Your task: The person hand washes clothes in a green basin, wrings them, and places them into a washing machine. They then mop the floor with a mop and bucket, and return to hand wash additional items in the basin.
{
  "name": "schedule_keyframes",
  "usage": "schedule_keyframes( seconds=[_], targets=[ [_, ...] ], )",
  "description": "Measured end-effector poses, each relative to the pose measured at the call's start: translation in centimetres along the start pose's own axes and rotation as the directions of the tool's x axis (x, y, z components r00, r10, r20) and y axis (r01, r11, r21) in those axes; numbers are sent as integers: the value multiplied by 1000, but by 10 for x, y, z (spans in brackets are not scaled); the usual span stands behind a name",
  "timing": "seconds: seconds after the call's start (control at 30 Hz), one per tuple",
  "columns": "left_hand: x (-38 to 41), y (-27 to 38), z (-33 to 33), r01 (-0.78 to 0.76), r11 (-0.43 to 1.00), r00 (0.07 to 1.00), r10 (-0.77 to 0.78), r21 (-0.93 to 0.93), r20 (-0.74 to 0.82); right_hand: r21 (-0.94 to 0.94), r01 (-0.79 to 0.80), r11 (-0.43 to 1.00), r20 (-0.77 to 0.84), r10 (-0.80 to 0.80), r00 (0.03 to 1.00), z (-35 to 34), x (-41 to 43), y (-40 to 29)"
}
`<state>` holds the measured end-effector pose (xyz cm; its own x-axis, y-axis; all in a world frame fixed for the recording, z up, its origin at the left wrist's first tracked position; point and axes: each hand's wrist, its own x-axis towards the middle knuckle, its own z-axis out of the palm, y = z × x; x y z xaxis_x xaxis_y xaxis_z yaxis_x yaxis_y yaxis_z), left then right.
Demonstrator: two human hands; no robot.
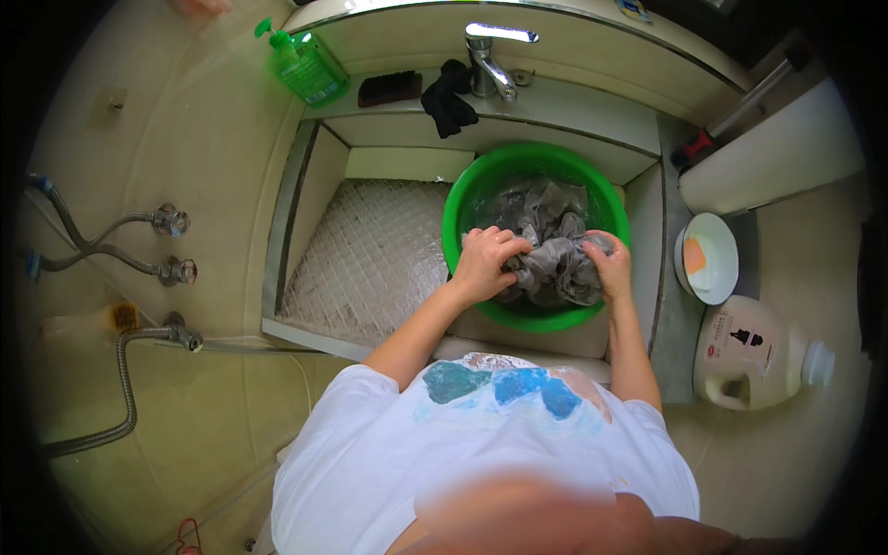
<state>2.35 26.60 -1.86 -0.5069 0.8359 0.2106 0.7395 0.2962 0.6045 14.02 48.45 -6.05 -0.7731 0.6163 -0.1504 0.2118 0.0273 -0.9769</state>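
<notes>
A wet grey cloth garment [555, 260] lies bunched in a green plastic basin [454, 208] that holds water. My left hand [489, 260] grips the cloth at its left side, fingers curled over it near the basin's front left rim. At the right, my right hand [610, 263] holds another bunched part between thumb and fingers. Some of the cloth spreads behind the hands into the water; its full shape cannot be made out.
The basin stands in a tiled sink [368, 257] with a ridged washboard floor. Behind are a chrome faucet [489, 62], black cloth [449, 97], a brush [390, 89] and a green pump bottle [309, 69]. Rightward stand a white bowl [721, 260] and a detergent jug [753, 354].
</notes>
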Motion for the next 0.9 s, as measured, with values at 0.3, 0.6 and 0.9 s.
schedule_keyframes(
  seconds=[0.3, 0.6, 0.9],
  targets=[
    [-28, -23, -2, 120, 958, 979, -71, -261, 190, -153, 259, 954, 144, -238, 961, -22, -81, -96],
    [-1, -33, 28, 253, 966, 961, -258, 54, 97, -585, 500, 638, 403, -307, 862, 35, -41, -58],
    [3, -60, 67, 378, 914, 768, -400, 150, 500, -846, 275, 456, 350, 87, 933, 85, 52, 10]
  ],
)
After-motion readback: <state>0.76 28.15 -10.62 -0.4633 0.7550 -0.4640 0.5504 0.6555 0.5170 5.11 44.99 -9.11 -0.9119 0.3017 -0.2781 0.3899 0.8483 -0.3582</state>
